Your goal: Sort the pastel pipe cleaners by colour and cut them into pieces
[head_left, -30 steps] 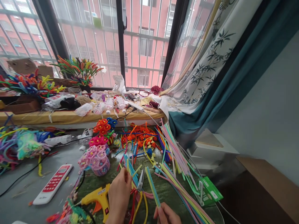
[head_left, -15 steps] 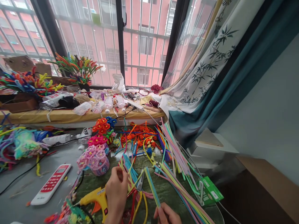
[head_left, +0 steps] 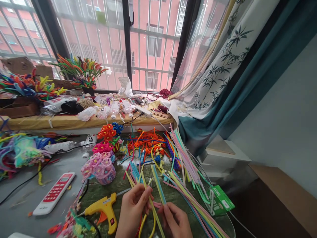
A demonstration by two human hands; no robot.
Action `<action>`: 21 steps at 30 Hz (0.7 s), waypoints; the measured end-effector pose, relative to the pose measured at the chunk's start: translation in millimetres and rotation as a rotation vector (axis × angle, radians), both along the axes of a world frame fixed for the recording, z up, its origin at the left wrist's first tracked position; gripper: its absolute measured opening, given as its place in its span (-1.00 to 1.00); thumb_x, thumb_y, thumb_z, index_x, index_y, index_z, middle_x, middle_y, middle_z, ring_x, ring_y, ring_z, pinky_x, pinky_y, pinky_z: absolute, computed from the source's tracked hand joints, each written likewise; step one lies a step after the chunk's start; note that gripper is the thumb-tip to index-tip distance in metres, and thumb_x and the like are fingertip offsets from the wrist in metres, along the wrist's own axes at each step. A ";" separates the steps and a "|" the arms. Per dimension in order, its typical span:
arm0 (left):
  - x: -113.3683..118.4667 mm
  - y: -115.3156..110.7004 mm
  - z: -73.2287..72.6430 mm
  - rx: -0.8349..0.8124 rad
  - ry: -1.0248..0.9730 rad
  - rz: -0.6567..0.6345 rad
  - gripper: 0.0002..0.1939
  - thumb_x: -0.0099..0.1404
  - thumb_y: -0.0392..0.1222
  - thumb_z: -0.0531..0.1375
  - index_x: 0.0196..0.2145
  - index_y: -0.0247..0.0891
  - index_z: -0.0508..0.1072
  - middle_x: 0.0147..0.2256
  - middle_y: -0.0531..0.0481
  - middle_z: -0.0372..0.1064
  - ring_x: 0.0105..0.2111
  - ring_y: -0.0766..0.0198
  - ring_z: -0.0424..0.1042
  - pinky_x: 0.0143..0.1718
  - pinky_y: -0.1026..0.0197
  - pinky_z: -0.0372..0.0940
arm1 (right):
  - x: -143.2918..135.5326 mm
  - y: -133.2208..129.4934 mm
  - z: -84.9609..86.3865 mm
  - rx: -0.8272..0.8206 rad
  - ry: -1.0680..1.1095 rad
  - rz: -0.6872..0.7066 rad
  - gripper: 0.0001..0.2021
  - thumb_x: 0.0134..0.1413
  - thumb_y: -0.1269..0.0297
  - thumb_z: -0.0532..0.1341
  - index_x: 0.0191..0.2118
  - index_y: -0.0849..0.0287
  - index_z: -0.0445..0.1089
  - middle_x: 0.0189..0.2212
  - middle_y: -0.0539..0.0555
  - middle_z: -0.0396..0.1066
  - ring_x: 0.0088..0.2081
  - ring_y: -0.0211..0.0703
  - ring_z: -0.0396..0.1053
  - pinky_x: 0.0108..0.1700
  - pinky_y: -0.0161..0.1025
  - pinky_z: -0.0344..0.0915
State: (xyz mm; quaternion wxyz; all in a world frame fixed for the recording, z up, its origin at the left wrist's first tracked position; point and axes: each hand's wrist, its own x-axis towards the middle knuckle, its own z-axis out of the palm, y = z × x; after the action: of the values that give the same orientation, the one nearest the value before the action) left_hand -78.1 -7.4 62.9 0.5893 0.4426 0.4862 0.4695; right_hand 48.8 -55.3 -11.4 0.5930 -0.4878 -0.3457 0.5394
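Note:
My left hand is closed around a pale yellow pipe cleaner, which slants down past its fingertips toward the front. Beside it, my right hand pinches the lower end of a small bundle of blue and yellow pipe cleaners that point up and away. The two hands are close together but apart. Scissors lie behind my left hand, which hides most of them. Short blue cut pipe cleaners lie just beyond. A yellow glue gun rests left of my left hand.
Long pastel pipe cleaners lie to the right, near a green box. Pipe-cleaner flowers in a pot stand left of centre. A white and red remote-like device, a black cable and plastic bottles lie farther left. Orange pieces cover the back.
My left hand has moved right and downward, away from the short blue pipe cleaners, with a yellow one in its fingers. My right hand has risen slightly with its bundle.

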 end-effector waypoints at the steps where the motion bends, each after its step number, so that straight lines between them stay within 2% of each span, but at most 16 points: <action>1: 2.1 -0.8 -0.3 0.006 -0.001 -0.013 -0.55 0.01 0.18 0.36 -0.54 -0.31 0.44 -0.62 0.07 0.39 -0.67 0.39 0.31 -0.65 0.38 0.21 | -1.0 0.8 1.4 0.015 0.007 0.004 -0.47 0.01 -0.22 0.24 -0.55 0.23 0.43 -0.72 -0.09 0.11 -0.63 -0.33 0.00 -0.57 -0.36 -0.12; 9: 1.9 -0.6 -9.3 0.055 0.020 0.006 -0.61 0.07 0.13 0.34 -0.49 -0.27 0.41 -0.59 0.08 0.39 -0.65 0.34 0.36 -0.64 0.35 0.24 | -1.8 -1.4 12.4 0.024 -0.118 0.064 -0.42 -0.04 -0.29 0.22 -0.55 0.24 0.50 -0.67 0.02 0.26 -0.59 -0.26 0.13 -0.54 -0.34 0.08; 13: -2.1 -0.2 -11.0 0.079 0.098 0.018 -0.64 0.14 0.12 0.28 -0.44 -0.26 0.41 -0.59 0.09 0.37 -0.61 0.31 0.38 -0.60 0.34 0.25 | -0.8 -2.9 5.5 0.020 -0.159 0.113 -0.38 -0.02 -0.32 0.17 -0.52 0.24 0.52 -0.71 0.03 0.26 -0.64 -0.28 0.12 -0.59 -0.35 0.03; 18: -2.9 -1.0 -9.6 0.068 0.140 0.022 -0.62 0.08 0.14 0.30 -0.46 -0.27 0.41 -0.61 0.08 0.35 -0.62 0.28 0.36 -0.61 0.31 0.25 | -0.7 -3.4 -5.3 0.017 -0.269 0.139 -0.33 0.04 -0.35 0.10 -0.39 0.26 0.57 -0.75 0.01 0.21 -0.68 -0.31 0.04 -0.60 -0.32 -0.05; 21: -2.3 -1.9 -9.0 0.076 0.146 0.015 -0.62 0.09 0.13 0.30 -0.47 -0.27 0.40 -0.61 0.06 0.37 -0.62 0.30 0.34 -0.61 0.32 0.24 | -1.5 -3.4 -6.3 0.023 -0.303 0.143 -0.31 0.05 -0.35 0.07 -0.37 0.26 0.58 -0.74 0.02 0.21 -0.67 -0.28 0.06 -0.60 -0.32 -0.03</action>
State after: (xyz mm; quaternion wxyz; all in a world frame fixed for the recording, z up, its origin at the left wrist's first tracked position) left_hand -80.4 -9.3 53.9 0.5315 0.4939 0.5132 0.4585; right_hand 47.3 -58.8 -17.7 0.4995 -0.5308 -0.4714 0.4964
